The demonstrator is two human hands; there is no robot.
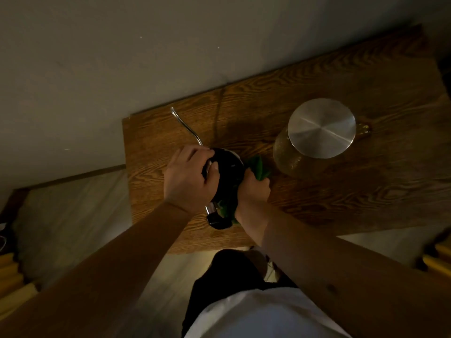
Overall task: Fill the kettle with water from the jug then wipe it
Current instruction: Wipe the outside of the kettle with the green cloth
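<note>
A black kettle (228, 172) with a thin silver gooseneck spout (185, 126) stands on the wooden table (341, 191). My left hand (188, 178) grips the kettle's top from the left, thumb on the lid. My right hand (255, 191) presses a green cloth (260, 168) against the kettle's right side; more cloth shows below by the handle (216, 218). The glass jug (292, 157) with a round steel lid (322, 128) stands upright to the right, apart from the kettle.
A dark cord (218, 111) runs from the wall across the table toward the kettle. The wall borders the table's far edge. Floor lies left and below; pale wooden pieces (12, 276) sit at the far left.
</note>
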